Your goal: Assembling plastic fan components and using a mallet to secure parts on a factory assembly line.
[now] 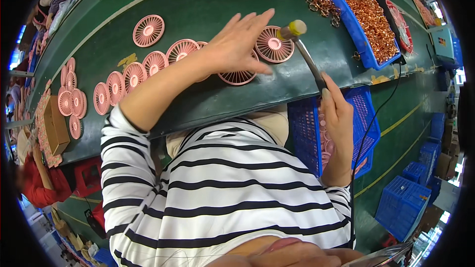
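My right hand (337, 111) is closed round the dark grip of a mallet (308, 58) with a metal shaft and a yellowish head. The mallet's head is over or near the right edge of a round pink spoked grille (275, 44) lying on the green table; I cannot tell whether they touch. My left hand (240, 42) is spread over the table just left of that grille, fingers apart and nothing in it. Below its palm another pink grille (237, 76) lies partly covered. More pink grilles (155, 63) run in a row to the left, some hidden by my left forearm.
A blue tray (363, 52) of copper-coloured rings stands at the right, with loose rings (320, 1) beside it. Blue baskets (304, 118) holding pink parts sit below the table edge. A cardboard box (58, 131) and another person's red sleeve (47, 188) are at the left.
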`<state>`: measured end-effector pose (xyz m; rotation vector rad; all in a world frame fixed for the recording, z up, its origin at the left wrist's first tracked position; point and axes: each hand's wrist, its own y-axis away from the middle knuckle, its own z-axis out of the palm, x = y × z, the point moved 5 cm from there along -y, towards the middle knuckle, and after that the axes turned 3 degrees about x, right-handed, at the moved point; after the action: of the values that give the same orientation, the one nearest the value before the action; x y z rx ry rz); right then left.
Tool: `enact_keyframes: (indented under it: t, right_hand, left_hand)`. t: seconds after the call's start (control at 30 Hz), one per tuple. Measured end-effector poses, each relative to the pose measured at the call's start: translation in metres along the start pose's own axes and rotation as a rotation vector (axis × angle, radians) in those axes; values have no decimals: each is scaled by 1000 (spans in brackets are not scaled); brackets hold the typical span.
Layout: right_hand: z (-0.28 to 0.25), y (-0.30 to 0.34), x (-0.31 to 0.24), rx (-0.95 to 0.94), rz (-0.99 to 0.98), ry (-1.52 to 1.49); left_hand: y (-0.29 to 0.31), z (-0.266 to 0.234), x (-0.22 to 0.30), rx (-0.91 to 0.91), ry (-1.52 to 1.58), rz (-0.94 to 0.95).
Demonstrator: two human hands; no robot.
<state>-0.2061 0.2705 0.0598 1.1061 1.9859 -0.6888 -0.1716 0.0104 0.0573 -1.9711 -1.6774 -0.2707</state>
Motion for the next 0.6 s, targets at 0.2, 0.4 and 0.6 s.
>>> enact_keyframes:
  t: [0.2,0.4,0.6]
  right_hand:
    - [-2,17,-5,-72,-37,-144]
    - [7,23,-23,-28,-185,-50]
    - [30,15,-19,-201,-151,137]
  left_hand:
    - [47,-8,-5,-186,-86,-123]
    - [51,-2,-11,-87,-21,-171]
    - [52,3,-15,-92,14,-214]
